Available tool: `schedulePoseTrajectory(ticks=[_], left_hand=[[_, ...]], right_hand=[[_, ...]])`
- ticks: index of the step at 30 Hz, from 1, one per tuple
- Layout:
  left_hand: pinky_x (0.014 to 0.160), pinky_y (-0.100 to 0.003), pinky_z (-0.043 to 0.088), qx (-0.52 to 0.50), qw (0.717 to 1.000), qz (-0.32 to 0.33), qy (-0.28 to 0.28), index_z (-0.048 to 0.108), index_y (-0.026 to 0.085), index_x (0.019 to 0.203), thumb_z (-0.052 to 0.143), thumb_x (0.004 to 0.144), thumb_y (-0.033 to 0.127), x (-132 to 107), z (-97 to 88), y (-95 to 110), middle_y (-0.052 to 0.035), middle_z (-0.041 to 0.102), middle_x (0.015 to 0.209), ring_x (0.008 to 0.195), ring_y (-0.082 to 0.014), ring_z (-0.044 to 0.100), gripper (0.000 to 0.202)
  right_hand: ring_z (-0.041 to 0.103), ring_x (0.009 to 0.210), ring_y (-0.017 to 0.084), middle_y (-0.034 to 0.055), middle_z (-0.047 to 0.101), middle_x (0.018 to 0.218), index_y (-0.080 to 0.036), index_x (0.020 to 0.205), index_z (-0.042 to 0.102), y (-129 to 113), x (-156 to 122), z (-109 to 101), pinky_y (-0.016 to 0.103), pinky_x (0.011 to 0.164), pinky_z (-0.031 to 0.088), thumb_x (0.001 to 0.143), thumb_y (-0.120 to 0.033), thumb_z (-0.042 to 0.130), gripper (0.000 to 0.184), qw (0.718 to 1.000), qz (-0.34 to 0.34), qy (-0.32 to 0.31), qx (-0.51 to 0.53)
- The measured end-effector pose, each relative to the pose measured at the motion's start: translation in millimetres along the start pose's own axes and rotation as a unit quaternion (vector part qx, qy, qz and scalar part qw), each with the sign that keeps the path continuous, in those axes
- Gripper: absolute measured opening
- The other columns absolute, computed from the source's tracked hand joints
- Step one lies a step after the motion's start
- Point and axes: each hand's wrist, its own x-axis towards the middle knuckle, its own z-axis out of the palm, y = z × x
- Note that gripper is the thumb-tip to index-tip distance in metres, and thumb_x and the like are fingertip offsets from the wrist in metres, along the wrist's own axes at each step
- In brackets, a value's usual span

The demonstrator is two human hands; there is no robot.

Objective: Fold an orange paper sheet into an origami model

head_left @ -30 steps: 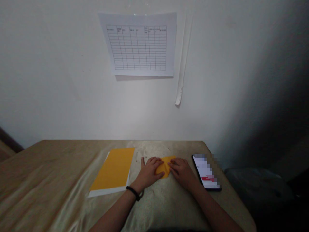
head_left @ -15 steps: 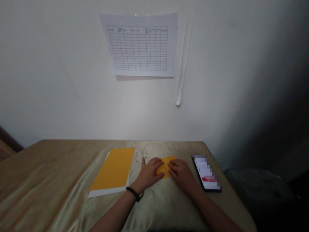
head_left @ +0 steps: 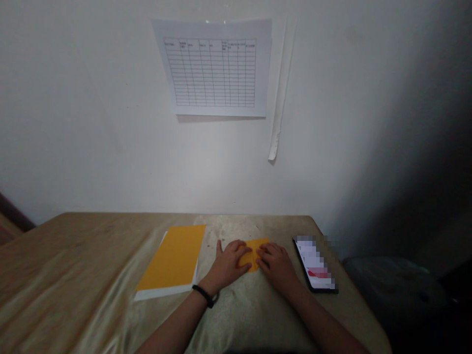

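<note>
A small folded piece of orange paper (head_left: 254, 251) lies on the table (head_left: 92, 255) between my two hands. My left hand (head_left: 227, 263), with a black band on its wrist, rests over the paper's left part, fingers curled and pressing on it. My right hand (head_left: 277, 264) covers the paper's right part, fingertips bent down onto the fold. Most of the paper is hidden under the fingers. A stack of orange sheets (head_left: 175, 260) on white ones lies to the left of my left hand.
A phone (head_left: 315, 264) with a lit screen lies face up to the right of my right hand, near the table's right edge. A white wall stands behind the table with a printed grid sheet (head_left: 214, 69) taped on it. The area right of the table is dark.
Both hands have stayed on the orange paper; the fingers shifted only slightly along the fold. Nothing else has moved.
</note>
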Motion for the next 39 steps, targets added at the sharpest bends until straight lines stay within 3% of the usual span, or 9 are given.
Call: schedulePoseTrajectory(ticks=[28,39], left_hand=[[0.110,-0.076,0.000,0.021,1.000,-0.002,-0.002,0.066,0.039,0.121,0.067,0.088,0.042,-0.1,-7.5,7.8,-0.0060,0.056,0.139,0.133,-0.0308,0.046,0.034],[0.111,-0.075,-0.003,0.023,1.000,0.003,0.018,0.065,0.038,0.120,0.065,0.089,0.041,-0.1,-3.1,5.6,-0.0037,0.057,0.138,0.131,-0.0293,0.047,0.032]], right_hand=[[0.054,0.123,0.025,0.0076,0.066,0.126,-0.025,0.118,0.068,-5.1,0.3,3.6,0.042,0.102,0.039,0.094,-0.027,0.056,0.027,1.000,0.008,0.009,-0.019],[0.052,0.119,0.024,0.0039,0.065,0.117,-0.026,0.098,0.068,-5.9,1.2,-3.4,0.041,0.104,0.034,0.086,-0.026,0.067,0.012,1.000,-0.009,0.028,-0.005]])
